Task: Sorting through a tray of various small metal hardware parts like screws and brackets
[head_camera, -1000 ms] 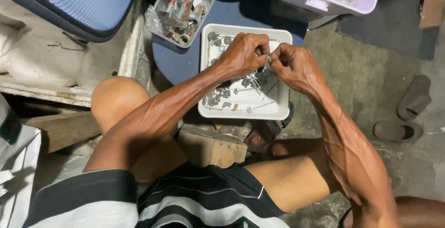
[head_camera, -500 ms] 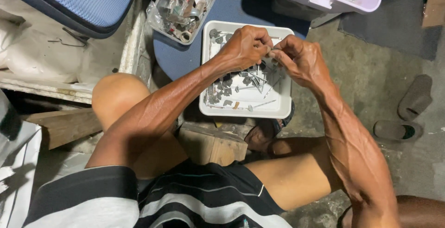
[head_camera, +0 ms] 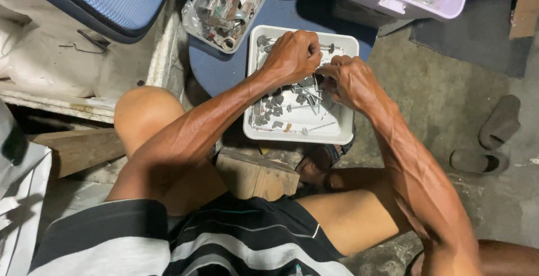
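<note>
Both hands over white tray [head_camera: 343,133]: left hand [head_camera: 295,54], right hand [head_camera: 348,79] pinch small metal parts [head_camera: 292,105]; far rim open.

left hand [head_camera: 293,56]: fingers curled, knuckles up | right hand [head_camera: 348,80]: fingers curled, close beside left

White tray [head_camera: 348,133], blue stool [head_camera: 224,68] — black-and-white striped shorts [head_camera: 224,248].
</note>
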